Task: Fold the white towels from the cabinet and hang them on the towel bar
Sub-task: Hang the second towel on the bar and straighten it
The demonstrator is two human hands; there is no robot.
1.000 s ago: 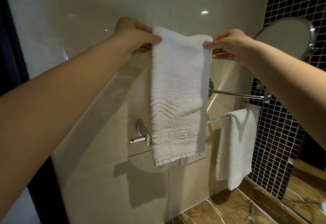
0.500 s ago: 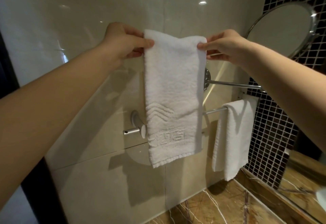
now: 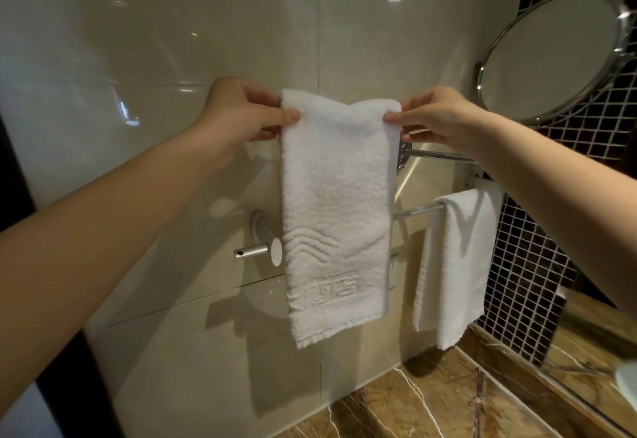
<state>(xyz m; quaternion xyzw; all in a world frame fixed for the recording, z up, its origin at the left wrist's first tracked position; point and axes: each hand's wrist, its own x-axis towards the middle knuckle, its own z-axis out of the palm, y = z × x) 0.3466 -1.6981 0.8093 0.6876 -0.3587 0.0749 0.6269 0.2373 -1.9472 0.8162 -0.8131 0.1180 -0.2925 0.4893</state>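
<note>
You hold the folded white towel [image 3: 336, 210] up in front of the tiled wall [image 3: 172, 58], its top edge stretched between your two grips and the rest hanging straight down. An embossed wave band and a woven emblem show near its lower hem. Your left hand [image 3: 238, 113] is pinched on the top left corner, thumb in front and fingers behind the cloth. Your right hand [image 3: 437, 117] is clamped the same way on the top right corner.

Well below your grips the towel bar [image 3: 418, 211] runs along the wall; the held towel covers its middle stretch, and whether the cloth touches the bar there is hard to judge. The bar's round wall mount [image 3: 265, 237] shows below your left grip, just beside the towel's left edge. Below your right grip a second white towel [image 3: 455, 265] is draped over the bar. A chrome swing arm [image 3: 437, 155] passes just under your right grip towards the round mirror [image 3: 551, 55], up to its right. A brown marble tabletop [image 3: 431, 403] lies far below.
</note>
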